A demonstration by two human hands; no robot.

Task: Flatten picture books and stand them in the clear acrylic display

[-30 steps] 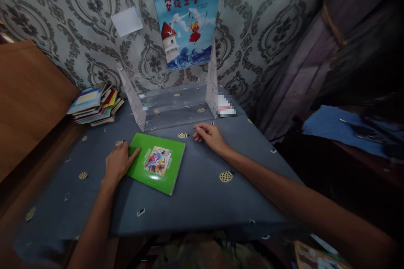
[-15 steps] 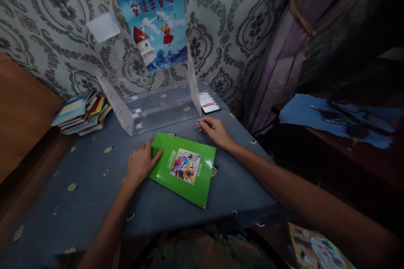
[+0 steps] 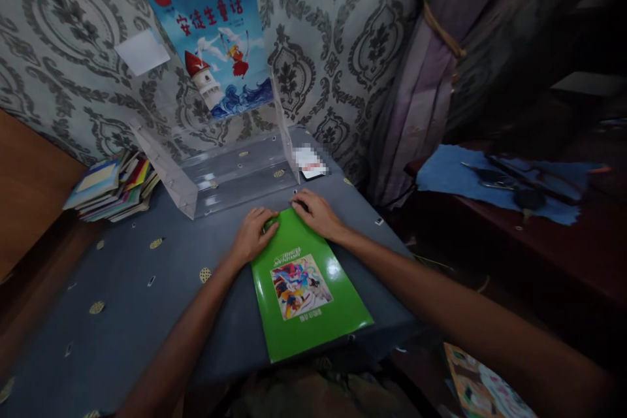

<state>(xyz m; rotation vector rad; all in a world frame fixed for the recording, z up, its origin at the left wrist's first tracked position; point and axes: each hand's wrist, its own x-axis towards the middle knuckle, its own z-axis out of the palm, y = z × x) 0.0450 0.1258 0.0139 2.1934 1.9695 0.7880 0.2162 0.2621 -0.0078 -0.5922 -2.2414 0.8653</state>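
Observation:
A thin green book (image 3: 313,294) with a colourful cartoon picture on its cover lies on the cloth-covered table, its cover lettering upside down to me. My left hand (image 3: 255,234) grips its far left corner, thumb on the cover and fingers curled over the edge. At the far right corner, my right hand (image 3: 316,214) holds the same book with fingers bent round the edge. Just beyond the hands stands a clear acrylic rack (image 3: 235,192). Above its back, a blue book (image 3: 215,46) with red Chinese characters stands upright before the patterned curtain.
Left of the rack is a stack of books (image 3: 115,186). A phone-like device (image 3: 311,163) with a blurred screen lies at its right. Tools rest on a blue cloth (image 3: 441,173) on a side table. Another illustrated book (image 3: 482,382) is low at the right.
The green book has turned and come nearer to me. My left hand has shifted right along it, and my right hand has gone from beside the book to its far edge.

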